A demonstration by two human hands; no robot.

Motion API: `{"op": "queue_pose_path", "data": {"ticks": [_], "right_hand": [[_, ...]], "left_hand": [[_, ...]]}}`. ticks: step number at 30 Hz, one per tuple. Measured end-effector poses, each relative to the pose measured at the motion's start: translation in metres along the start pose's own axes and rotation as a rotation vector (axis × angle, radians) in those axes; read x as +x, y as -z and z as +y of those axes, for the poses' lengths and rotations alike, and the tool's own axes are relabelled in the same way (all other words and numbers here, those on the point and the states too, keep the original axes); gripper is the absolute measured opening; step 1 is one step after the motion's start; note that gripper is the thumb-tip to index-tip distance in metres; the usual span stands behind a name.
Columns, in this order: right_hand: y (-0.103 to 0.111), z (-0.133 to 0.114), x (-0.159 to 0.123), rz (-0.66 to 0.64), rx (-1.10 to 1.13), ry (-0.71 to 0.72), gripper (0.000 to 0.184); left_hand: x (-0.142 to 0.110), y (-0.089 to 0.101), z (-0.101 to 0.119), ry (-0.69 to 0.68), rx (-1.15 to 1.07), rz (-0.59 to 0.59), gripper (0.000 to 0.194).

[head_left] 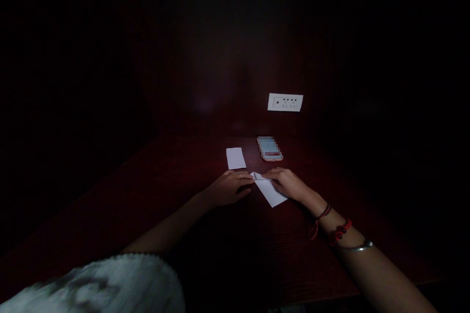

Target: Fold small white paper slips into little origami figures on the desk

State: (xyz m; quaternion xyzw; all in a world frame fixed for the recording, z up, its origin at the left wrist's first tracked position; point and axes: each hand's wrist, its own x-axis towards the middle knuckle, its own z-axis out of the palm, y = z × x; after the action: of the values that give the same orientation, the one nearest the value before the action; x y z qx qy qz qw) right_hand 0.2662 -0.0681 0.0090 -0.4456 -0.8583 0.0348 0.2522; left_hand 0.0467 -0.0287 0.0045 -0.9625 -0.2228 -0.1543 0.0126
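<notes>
A white sheet of paper (272, 193), partly folded, lies at an angle on the dark red table with one corner pointing towards me. My right hand (288, 183) rests over its right side, fingers bent and pressed on a folded edge; part of the paper is hidden beneath. From the left, my left hand (231, 188) reaches in with a ring on one finger. Its fingers are stretched out and the tips touch the paper's left corner, while the thumb stays apart below. A second, smaller white piece of paper (235, 158) lies flat just beyond my left hand.
Behind my right hand lies a phone (270, 149) with its screen lit and blurred out. A white wall socket (285, 102) is fixed to the dark panel at the back. The table (205, 234) runs up to that panel; its sides fade into darkness.
</notes>
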Motion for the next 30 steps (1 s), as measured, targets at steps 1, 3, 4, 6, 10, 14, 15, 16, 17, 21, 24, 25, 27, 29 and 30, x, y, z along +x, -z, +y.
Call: {"op": "queue_pose_path", "data": {"ticks": [1, 3, 4, 6, 10, 14, 15, 16, 17, 21, 24, 25, 27, 29, 30], "right_hand": [[-0.0003, 0.0008, -0.0002, -0.009, 0.01, 0.01, 0.042], [-0.0006, 0.0022, -0.0005, -0.024, 0.026, 0.029, 0.041], [-0.0004, 0.0028, -0.0007, -0.031, 0.033, 0.038, 0.041], [0.0006, 0.0035, -0.0012, -0.043, 0.043, 0.056, 0.04], [0.0041, 0.002, -0.0021, -0.042, 0.056, 0.047, 0.041], [0.0053, -0.0026, -0.0017, -0.008, 0.082, -0.006, 0.047], [0.0047, -0.0035, -0.0014, 0.0, 0.09, -0.02, 0.048], [0.0039, -0.004, -0.0011, 0.009, 0.098, -0.033, 0.048], [0.0029, -0.0041, -0.0008, 0.017, 0.106, -0.041, 0.047], [-0.0001, -0.0027, -0.0016, 0.032, 0.139, -0.02, 0.047], [0.0001, -0.0024, -0.003, -0.014, 0.169, -0.009, 0.048], [0.0004, -0.0027, -0.0034, -0.027, 0.174, -0.008, 0.049], [0.001, -0.0034, -0.0036, -0.034, 0.172, -0.01, 0.049], [0.0013, -0.004, -0.0036, -0.036, 0.159, -0.005, 0.049], [0.0014, -0.0042, -0.0035, -0.039, 0.15, 0.0, 0.049]], "left_hand": [[-0.0001, -0.0003, -0.0007, 0.004, 0.0, -0.003, 0.032], [-0.0002, -0.001, -0.002, 0.01, 0.0, -0.005, 0.032], [-0.0001, -0.0013, -0.0024, 0.011, -0.001, -0.006, 0.032], [-0.0001, -0.0018, -0.0033, 0.013, -0.001, -0.008, 0.032], [-0.0007, -0.003, -0.005, 0.018, -0.001, -0.019, 0.033], [-0.0007, -0.0036, -0.0049, 0.025, 0.001, -0.027, 0.033], [-0.0004, -0.0035, -0.0046, 0.026, -0.001, -0.027, 0.033], [0.0, -0.0034, -0.0042, 0.026, -0.003, -0.027, 0.033], [0.0005, -0.0032, -0.0039, 0.027, -0.006, -0.027, 0.034], [0.002, -0.0026, -0.0037, 0.018, -0.018, -0.025, 0.034], [0.002, -0.0027, -0.0049, 0.005, -0.036, -0.014, 0.034], [0.0018, -0.0027, -0.0053, 0.003, -0.041, -0.013, 0.034], [0.0017, -0.0025, -0.0056, 0.002, -0.047, -0.014, 0.034], [0.0017, -0.0019, -0.0048, -0.002, -0.048, -0.014, 0.034], [0.0017, -0.0014, -0.004, -0.005, -0.047, -0.011, 0.033]]}}
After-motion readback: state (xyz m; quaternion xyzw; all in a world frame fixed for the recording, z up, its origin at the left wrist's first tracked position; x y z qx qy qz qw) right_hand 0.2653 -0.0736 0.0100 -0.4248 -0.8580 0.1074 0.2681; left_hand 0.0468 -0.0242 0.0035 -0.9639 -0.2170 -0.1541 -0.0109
